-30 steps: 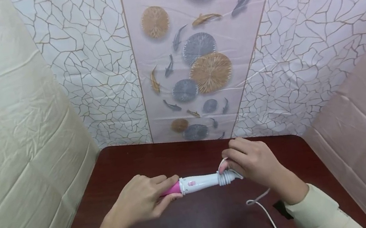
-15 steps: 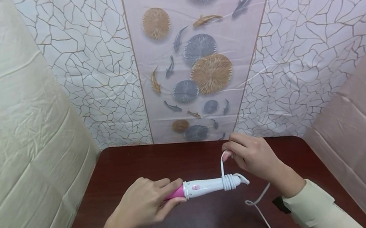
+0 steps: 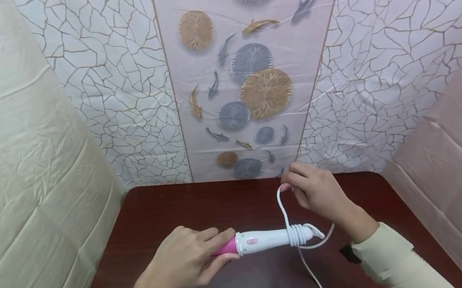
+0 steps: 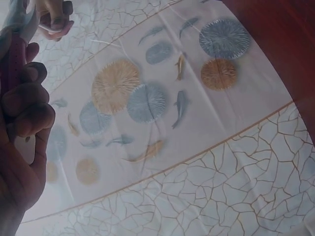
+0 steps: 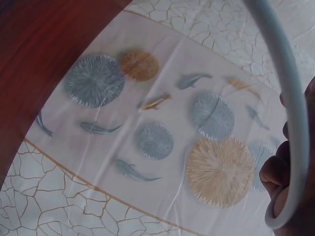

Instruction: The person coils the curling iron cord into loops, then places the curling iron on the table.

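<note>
My left hand grips the pink barrel end of a hair styling iron, which lies sideways above the table with its white handle pointing right. In the left wrist view, curled fingers wrap round the iron's pink part. Several turns of white cord circle the handle near its tail end. Up and to the right of these turns, my right hand pinches the cord, drawing a loop upward from the handle. Close to the right wrist camera, the cord arcs past the fingers.
Below the handle, the loose cord trails down toward the near side of the dark red-brown table. A patterned cloth with fish and round motifs hangs behind. Pale cloth walls enclose both sides.
My right hand has moved up, away from the handle, pulling out a longer cord loop. The iron has shifted slightly right and down with my left hand. The trailing cord has swung left.
</note>
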Action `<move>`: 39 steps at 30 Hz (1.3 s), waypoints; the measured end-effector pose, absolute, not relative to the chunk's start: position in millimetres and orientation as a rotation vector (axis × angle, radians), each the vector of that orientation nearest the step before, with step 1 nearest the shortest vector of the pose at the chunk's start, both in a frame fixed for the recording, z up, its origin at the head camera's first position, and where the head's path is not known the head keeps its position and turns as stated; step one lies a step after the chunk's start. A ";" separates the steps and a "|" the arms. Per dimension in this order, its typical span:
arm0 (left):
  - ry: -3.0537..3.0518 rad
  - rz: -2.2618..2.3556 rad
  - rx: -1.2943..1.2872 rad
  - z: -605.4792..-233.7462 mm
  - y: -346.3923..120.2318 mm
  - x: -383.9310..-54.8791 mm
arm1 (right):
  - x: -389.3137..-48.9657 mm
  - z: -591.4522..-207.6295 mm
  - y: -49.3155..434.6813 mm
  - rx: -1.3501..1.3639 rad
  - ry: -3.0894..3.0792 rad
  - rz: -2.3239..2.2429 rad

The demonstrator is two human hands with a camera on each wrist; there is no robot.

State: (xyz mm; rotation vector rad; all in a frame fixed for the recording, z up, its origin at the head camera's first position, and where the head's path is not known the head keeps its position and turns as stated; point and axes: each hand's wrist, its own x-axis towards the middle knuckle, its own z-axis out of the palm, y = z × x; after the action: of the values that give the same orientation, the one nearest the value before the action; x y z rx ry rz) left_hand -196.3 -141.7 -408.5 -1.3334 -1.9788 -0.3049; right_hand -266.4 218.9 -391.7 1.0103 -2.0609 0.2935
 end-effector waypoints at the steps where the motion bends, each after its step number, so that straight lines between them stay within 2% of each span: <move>1: -1.975 -0.309 -1.333 -408.0 -141.2 -196.1 | -265.8 -391.7 217.6 1.019 -2.050 0.283; 7: -1.964 -0.361 -1.325 -402.3 -141.8 -197.4 | -259.7 -394.7 213.7 1.048 -2.091 0.288; 21: -1.972 -0.370 -1.212 -396.6 -150.5 -205.1 | -240.8 -432.6 215.1 1.012 -2.159 0.303; 29: -1.985 -0.347 -1.137 -399.5 -155.3 -211.5 | -230.4 -446.3 202.3 1.148 -2.010 0.299; 39: -2.045 -0.360 -1.081 -413.2 -161.7 -225.3 | -209.0 -432.7 185.3 1.260 -1.817 0.264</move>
State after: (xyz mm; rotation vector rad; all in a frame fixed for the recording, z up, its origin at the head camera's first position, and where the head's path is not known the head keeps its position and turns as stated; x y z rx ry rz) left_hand -225.3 -161.7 -413.2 -1.0807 -2.0455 -0.3600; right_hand -209.0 185.3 -432.7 1.2600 -1.8173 0.2638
